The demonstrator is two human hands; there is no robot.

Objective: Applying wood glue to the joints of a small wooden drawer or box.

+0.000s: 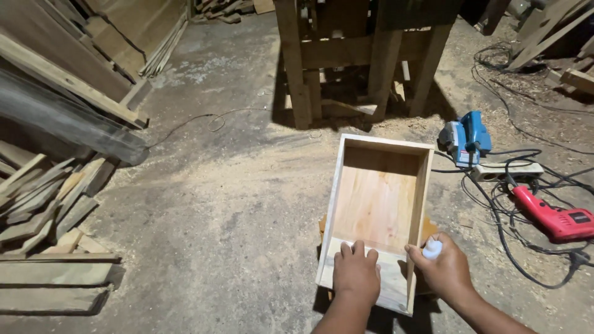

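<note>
left hand [356, 272] flat, fingers spread on the box [377, 204] lower centre, pinning it steady | right hand [442, 266] curled round a little white bottle [432, 248], tip at the side wall

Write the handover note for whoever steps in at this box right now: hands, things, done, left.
Left hand: flat on the near end of the open wooden box, pressing it down; nothing in its grip.
Right hand: grip closed on a small white bottle, held at the box's near right corner.
Box: sits on a low support on the sawdust-covered floor, open side up, inside bare.
Nearby right: blue power planer, red drill, power strip with tangled cords.
Done: box sides and bottom are assembled.
Left: cannot tell whether anything has been applied from the bottle; check the near corner.
</note>
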